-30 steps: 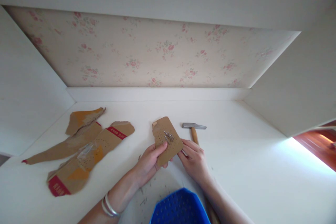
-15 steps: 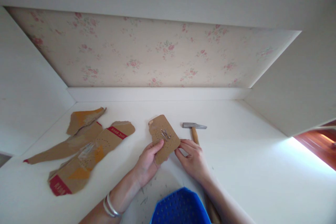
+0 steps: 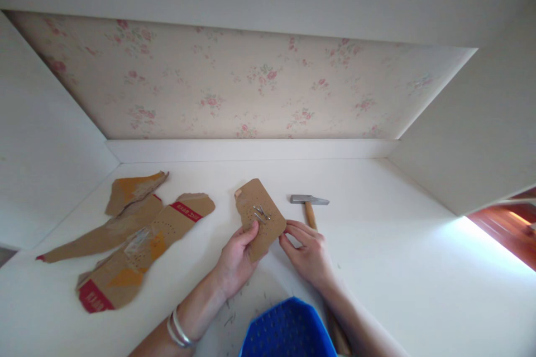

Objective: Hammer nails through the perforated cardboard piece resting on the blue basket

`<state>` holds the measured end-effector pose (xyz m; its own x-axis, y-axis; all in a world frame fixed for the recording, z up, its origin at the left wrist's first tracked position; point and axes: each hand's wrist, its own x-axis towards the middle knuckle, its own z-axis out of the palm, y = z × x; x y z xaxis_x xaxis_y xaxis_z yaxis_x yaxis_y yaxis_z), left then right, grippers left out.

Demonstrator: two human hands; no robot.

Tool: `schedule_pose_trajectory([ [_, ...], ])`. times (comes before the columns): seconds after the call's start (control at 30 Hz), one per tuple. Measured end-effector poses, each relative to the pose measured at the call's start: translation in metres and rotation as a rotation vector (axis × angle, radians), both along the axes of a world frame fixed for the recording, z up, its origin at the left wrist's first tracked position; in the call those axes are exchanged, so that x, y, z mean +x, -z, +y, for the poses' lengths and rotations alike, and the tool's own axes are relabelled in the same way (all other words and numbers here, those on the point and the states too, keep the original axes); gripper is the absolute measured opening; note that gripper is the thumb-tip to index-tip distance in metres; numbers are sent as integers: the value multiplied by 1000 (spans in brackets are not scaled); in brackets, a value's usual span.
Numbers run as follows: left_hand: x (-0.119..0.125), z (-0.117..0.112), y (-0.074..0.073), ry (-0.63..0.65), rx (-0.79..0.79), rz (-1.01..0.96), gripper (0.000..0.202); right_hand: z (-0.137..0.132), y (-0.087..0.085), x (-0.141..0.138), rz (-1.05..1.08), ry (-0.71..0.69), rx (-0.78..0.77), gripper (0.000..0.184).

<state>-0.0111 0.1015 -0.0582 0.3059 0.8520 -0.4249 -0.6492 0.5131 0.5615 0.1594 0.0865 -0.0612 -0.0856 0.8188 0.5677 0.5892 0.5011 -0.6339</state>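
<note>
My left hand point(image 3: 237, 262) grips a small piece of brown cardboard point(image 3: 268, 234) from its lower left side, thumb on top and the other fingers mostly hidden beneath. My right hand point(image 3: 307, 251) is closed in a pinch at the right corner of the same piece. Several thin metal nails point(image 3: 262, 213) are on its face, some crossing one another; whether any are stuck in cannot be made out. Rows of small holes mark the cardboard around them. Just beyond my right hand lies a hammer point(image 3: 310, 215), its wooden handle partly hidden under my right forearm.
Torn cardboard pieces point(image 3: 146, 245) with red and orange markings lie at the left of the white surface point(image 3: 397, 245). A blue container with a dotted inside point(image 3: 288, 329) stands at the near edge, small dark bits point(image 3: 230, 318) beside it. White side walls and a floral back panel point(image 3: 263, 89) enclose the surface.
The cardboard in my hands has shifted slightly up and left. The nails on it lie differently, now crossing more. Both hands keep their hold.
</note>
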Motion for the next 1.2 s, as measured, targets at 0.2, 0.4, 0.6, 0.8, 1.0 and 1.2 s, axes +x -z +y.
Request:
schedule_pose_trajectory([
  [0.2, -1, 1, -1, -21, -27, -67, 14, -1, -2, -1, 15, 16, 7, 17],
  [0.4, -16, 14, -6, -229, -58, -94, 9, 1, 7, 2, -71, 50, -14, 18],
  [0.6, -17, 15, -5, -221, -49, -94, 9, 3, 16, 3, -291, 11, -73, 17],
  [0.8, -15, 12, -2, -207, -26, -57, 16, 2, 16, 3, -415, -20, -133, 22],
  [1.0, -14, 12, -4, -209, -33, -35, 13, 3, 11, 1, -410, 13, -147, 19],
  [1.2, -12, 11, -5, -199, -42, -26, 15, 5, 3, -1, -417, 40, -205, 32],
])
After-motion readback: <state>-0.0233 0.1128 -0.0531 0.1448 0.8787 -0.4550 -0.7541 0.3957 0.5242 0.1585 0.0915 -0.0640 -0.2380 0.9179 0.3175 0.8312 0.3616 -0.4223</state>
